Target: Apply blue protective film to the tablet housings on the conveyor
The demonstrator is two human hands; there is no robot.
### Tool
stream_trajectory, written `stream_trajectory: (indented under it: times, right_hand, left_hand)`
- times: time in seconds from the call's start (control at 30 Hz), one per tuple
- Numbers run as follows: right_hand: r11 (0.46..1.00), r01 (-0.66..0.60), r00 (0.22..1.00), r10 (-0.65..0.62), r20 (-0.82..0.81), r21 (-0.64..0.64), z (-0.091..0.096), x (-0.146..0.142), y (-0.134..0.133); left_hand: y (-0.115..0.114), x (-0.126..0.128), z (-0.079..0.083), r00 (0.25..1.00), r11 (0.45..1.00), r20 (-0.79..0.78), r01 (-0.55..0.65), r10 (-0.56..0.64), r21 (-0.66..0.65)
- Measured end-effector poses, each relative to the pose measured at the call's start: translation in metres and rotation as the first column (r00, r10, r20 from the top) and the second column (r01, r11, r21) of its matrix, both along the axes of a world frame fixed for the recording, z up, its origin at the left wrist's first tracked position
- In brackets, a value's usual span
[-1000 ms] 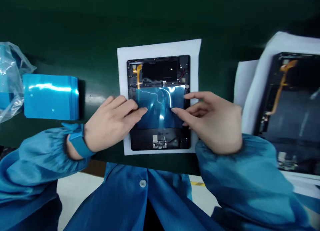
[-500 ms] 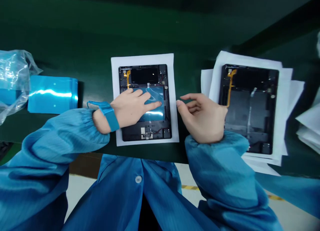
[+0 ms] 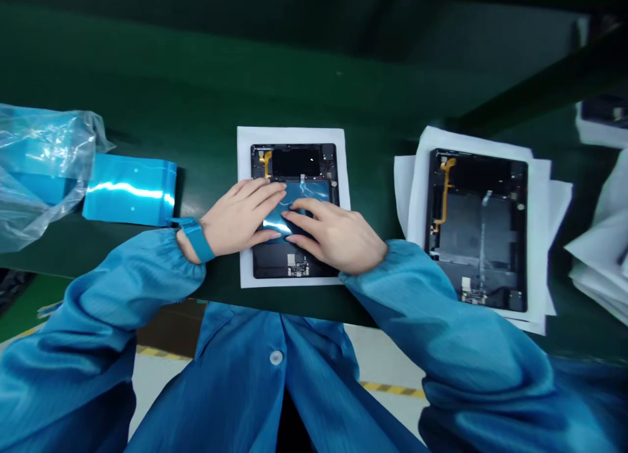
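An opened black tablet body point(image 3: 294, 162) lies on a white sheet point(image 3: 293, 136) in front of me on the green bench. A shiny blue film point(image 3: 307, 193) covers its middle. My left hand point(image 3: 240, 218) lies flat on the film's left part with fingers stretched out. My right hand point(image 3: 333, 234) lies flat on the film's right and lower part, fingers pointing left. Both hands press on the film and hold nothing.
A stack of blue films point(image 3: 130, 190) lies at the left beside a clear plastic bag point(image 3: 42, 168). A second opened tablet point(image 3: 478, 227) sits on white sheets point(image 3: 552, 211) at the right. More white sheets point(image 3: 601, 257) are at the far right edge.
My right hand has come back from beside the tablet onto the blue film. My left hand stays on the film. The view has shifted slightly.
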State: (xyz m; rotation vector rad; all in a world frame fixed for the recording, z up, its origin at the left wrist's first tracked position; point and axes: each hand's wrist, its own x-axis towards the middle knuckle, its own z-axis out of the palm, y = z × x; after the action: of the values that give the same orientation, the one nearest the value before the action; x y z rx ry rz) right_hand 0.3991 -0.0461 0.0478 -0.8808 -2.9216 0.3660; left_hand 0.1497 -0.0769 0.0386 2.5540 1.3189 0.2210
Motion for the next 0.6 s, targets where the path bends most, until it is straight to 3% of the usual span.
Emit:
stream_trajectory:
  times: [0.1, 0.27, 0.43, 0.5, 0.6]
  right_hand:
    - [0.999, -0.017, 0.992, 0.013, 0.125, 0.032, 0.000, -0.015, 0.013]
    - [0.996, 0.032, 0.979, -0.049, 0.196, 0.089, 0.003, -0.028, 0.021]
    - [0.982, -0.188, 0.977, 0.183, 0.108, 0.034, 0.000, -0.019, -0.005]
    - [0.975, -0.221, 0.973, 0.219, 0.073, 0.030, -0.002, -0.014, -0.008]
    - [0.994, -0.064, 0.995, 0.056, 0.086, 0.086, -0.005, -0.013, 0.003]
  left_hand:
    - [-0.004, -0.012, -0.003, 0.987, 0.991, 0.086, -0.135, 0.134, 0.006]
    - [-0.008, -0.023, -0.007, 0.988, 0.987, 0.068, -0.132, 0.138, -0.088]
    - [-0.008, -0.022, -0.008, 0.989, 0.988, 0.056, -0.131, 0.136, -0.083]
    - [-0.008, -0.022, -0.008, 0.990, 0.989, 0.054, -0.124, 0.128, -0.078]
    - [-0.008, -0.023, -0.007, 0.992, 0.990, 0.033, -0.117, 0.119, -0.077]
